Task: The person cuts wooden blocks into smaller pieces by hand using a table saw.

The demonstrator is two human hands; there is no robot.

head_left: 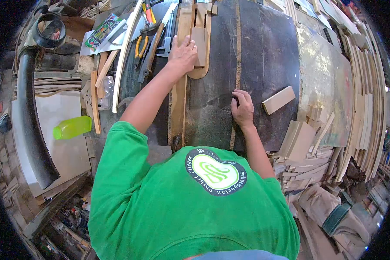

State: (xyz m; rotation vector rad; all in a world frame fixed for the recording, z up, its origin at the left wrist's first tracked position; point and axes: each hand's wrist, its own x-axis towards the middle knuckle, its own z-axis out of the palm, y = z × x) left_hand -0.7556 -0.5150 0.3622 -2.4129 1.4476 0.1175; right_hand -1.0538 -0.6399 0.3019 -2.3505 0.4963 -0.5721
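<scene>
My left hand [183,55] lies over a long wooden rail [178,108], its fingers stretched forward. The edge of that hand touches a flat wooden block [198,45] beside the rail. Under the block is a light board with a rounded end [199,74]. My right hand [242,108] rests on the dark tabletop [212,112], fingers loosely bent and nothing visible in them. It is beside a narrow brown strip [238,52] set in the top. A loose rectangular wood block [278,100] sits to its right, apart from the hand.
Orange-handled pliers [141,47], a handsaw [169,15] and other tools lie left of the rail. A green bottle [73,127] and a black ribbed hose [32,117] are farther left. Wood blocks [297,141] and stacked strips [366,99] stand at the right.
</scene>
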